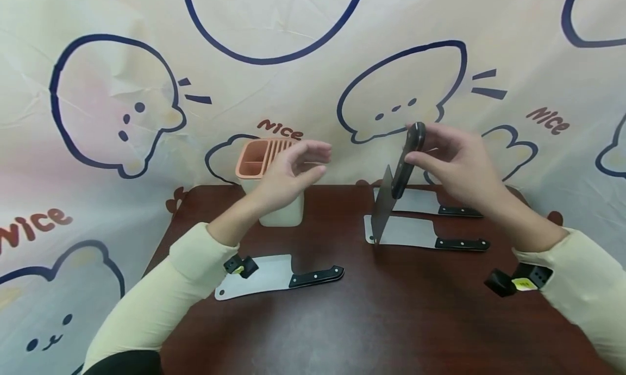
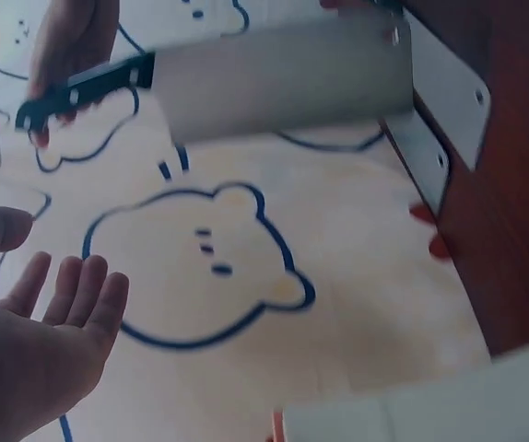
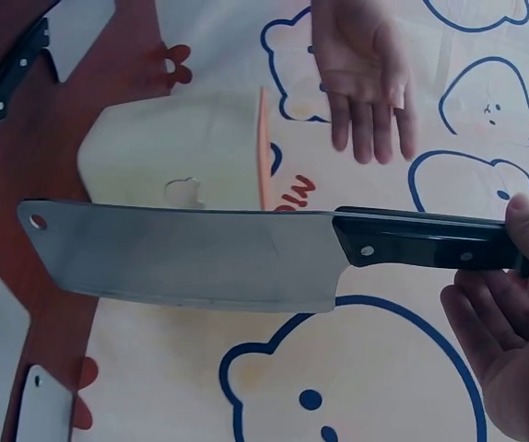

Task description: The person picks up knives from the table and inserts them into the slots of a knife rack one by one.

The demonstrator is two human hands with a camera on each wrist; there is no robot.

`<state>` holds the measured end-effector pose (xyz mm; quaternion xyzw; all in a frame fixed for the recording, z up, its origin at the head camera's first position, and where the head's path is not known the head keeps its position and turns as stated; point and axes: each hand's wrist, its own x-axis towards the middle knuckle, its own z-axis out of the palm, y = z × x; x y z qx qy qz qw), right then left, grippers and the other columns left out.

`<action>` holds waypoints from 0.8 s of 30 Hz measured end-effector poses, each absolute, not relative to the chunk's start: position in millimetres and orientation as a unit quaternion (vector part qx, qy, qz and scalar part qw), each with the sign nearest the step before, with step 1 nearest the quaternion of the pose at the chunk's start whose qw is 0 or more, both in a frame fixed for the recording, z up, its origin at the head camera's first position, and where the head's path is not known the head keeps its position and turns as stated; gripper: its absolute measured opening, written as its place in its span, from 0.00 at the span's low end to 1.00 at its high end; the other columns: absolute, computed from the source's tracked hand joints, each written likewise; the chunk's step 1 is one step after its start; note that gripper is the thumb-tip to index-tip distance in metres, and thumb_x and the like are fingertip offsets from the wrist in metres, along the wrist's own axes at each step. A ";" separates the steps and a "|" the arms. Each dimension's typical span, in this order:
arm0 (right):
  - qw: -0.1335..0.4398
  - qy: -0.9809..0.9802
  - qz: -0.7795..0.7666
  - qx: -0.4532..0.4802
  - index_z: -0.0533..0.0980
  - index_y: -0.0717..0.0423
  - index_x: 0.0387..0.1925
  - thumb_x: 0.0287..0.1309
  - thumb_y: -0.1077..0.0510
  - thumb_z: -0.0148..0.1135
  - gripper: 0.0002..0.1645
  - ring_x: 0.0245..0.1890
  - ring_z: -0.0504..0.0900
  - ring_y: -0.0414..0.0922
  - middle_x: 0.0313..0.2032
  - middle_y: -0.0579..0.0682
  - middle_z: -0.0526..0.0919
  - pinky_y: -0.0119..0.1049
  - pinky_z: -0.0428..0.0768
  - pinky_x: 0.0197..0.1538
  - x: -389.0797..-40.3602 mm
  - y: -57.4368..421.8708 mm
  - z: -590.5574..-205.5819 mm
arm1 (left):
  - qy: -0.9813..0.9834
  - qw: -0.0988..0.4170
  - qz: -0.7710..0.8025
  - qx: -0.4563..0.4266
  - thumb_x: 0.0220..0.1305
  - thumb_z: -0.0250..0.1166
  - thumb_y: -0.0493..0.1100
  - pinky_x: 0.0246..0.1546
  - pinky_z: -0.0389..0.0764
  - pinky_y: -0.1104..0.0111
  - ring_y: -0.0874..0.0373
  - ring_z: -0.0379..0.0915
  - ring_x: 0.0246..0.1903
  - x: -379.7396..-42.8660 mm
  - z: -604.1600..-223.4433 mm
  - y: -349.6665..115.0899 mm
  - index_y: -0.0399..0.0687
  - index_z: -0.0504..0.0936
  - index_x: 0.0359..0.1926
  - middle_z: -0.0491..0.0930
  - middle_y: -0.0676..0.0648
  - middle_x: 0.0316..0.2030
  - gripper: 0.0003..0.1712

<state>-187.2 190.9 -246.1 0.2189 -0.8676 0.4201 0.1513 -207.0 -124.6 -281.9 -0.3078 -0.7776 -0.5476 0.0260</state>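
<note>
behind table, backdrop reads "nice"; right hand pinches cleaver handle; left hand loosely extended, holding nothing.

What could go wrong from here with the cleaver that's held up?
The raised cleaver might swing or slip: the right grip pinches near the end of its handle.

If lowered, it may strike the nearer cleaver or farther cleaver; both overlap it in the head view.

The left grip is bare near the holder; a blade brought there could cut its fingers.
</note>
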 end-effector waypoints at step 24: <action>0.126 -0.857 0.429 0.258 0.80 0.56 0.57 0.65 0.55 0.70 0.21 0.42 0.81 0.43 0.40 0.51 0.84 0.30 0.80 0.54 -210.0 142.2 -242.4 | -0.747 -0.024 -0.588 -0.308 0.69 0.68 0.40 0.60 0.77 0.65 0.56 0.77 0.56 -206.8 -285.5 -71.7 0.42 0.72 0.67 0.78 0.46 0.58 0.28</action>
